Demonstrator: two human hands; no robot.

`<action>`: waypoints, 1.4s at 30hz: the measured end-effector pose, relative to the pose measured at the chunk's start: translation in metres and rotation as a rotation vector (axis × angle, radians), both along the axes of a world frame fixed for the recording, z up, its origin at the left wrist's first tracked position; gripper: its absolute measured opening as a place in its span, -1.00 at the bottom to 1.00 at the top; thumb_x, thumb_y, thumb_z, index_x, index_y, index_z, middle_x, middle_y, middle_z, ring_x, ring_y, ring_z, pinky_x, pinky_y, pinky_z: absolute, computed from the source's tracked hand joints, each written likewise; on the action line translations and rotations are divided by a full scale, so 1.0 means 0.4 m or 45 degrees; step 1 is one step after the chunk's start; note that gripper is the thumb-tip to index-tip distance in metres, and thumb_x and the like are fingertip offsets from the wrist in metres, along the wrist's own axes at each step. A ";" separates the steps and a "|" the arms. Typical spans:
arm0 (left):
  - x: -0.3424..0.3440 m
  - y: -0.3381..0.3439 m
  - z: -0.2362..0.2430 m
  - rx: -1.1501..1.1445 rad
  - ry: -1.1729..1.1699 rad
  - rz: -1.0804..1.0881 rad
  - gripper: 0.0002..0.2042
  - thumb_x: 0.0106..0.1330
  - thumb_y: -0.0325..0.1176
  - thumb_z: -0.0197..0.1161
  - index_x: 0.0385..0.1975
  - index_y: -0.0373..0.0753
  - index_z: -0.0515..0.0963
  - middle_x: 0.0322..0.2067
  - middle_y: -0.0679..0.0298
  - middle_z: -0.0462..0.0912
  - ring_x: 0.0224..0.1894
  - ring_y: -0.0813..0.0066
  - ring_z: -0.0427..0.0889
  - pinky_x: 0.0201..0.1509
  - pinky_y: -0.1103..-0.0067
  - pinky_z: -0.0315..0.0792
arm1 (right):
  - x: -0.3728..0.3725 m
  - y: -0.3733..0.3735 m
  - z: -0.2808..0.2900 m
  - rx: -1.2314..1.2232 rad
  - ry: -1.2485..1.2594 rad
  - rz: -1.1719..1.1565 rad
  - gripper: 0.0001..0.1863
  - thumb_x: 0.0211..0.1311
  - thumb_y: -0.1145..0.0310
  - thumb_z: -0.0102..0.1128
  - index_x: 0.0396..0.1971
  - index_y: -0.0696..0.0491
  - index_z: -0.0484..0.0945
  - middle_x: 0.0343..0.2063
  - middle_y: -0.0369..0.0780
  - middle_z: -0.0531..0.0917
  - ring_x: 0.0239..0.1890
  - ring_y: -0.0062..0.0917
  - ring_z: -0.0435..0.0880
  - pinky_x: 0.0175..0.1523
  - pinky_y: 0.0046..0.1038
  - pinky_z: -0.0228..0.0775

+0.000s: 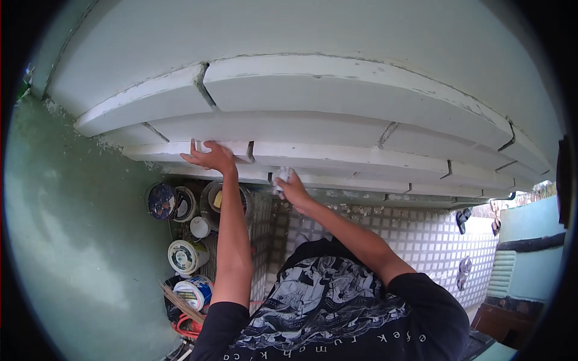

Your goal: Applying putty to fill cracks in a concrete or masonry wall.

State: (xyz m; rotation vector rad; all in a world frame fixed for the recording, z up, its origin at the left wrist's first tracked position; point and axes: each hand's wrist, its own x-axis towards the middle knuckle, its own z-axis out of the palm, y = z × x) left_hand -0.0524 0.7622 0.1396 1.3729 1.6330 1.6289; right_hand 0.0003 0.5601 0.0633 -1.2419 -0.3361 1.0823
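Note:
My left hand rests against the edge of a white wall ledge, its thumb and fingers apart. Lower and to the right, my right hand is closed around a small crumpled whitish piece, perhaps cloth or paper; its exact kind is unclear. That piece is close to the lower white band of the wall. Dark vertical grooves divide the white bands into blocks. My right fingers partly hide what they hold.
A pale green wall bounds the left side. Along it stand several paint buckets, a white cup, thin sticks and a red hose. Tiled floor lies below, with footwear on the right.

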 end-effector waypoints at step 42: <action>-0.064 0.157 -0.142 0.244 0.245 0.034 -0.57 0.26 -0.19 0.12 0.08 -0.29 0.46 0.31 -0.28 -0.03 0.36 -0.20 0.10 0.28 0.08 0.20 | 0.448 -0.792 0.018 0.444 0.408 -1.645 -0.83 0.34 0.26 0.02 -0.18 -0.01 0.48 -0.49 -0.38 0.46 -0.60 -0.72 0.27 -0.51 -0.62 0.17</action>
